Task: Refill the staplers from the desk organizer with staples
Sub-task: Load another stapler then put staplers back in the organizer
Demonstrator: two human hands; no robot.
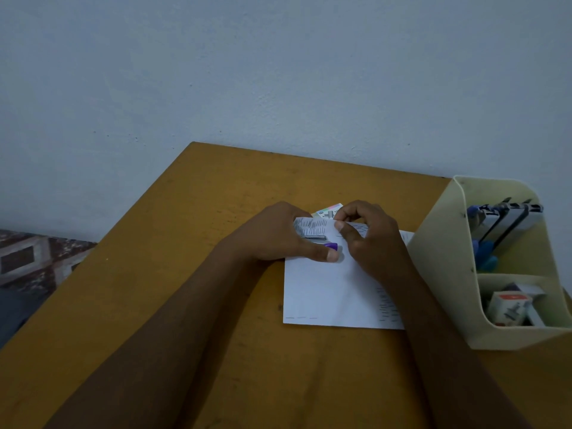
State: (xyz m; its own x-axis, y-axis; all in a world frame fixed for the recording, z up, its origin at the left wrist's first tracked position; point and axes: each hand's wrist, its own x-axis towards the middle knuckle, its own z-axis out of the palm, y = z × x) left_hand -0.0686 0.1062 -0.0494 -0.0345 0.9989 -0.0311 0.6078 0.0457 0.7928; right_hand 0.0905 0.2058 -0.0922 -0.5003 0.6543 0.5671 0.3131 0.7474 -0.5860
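Note:
My left hand (pixel 278 235) grips a small purple stapler (pixel 331 246) on a white sheet of paper (pixel 328 292); only the stapler's purple tip and a metal part (pixel 314 237) show past my fingers. The sheet's far corner is folded up over the stapler, and my right hand (pixel 368 233) pinches that paper edge with curled fingers. A small staple box (pixel 329 211) peeks out just behind both hands. The cream desk organizer (pixel 439 267) stands at the right, with several dark staplers (pixel 507 221) in its back compartment and staple boxes (pixel 513 308) in its front one.
The ochre wooden desk (pixel 185 243) meets a pale blue wall at the back. Its left edge runs diagonally, with patterned floor tiles (pixel 28 258) below. A blue item (pixel 486 255) lies under the staplers in the organizer.

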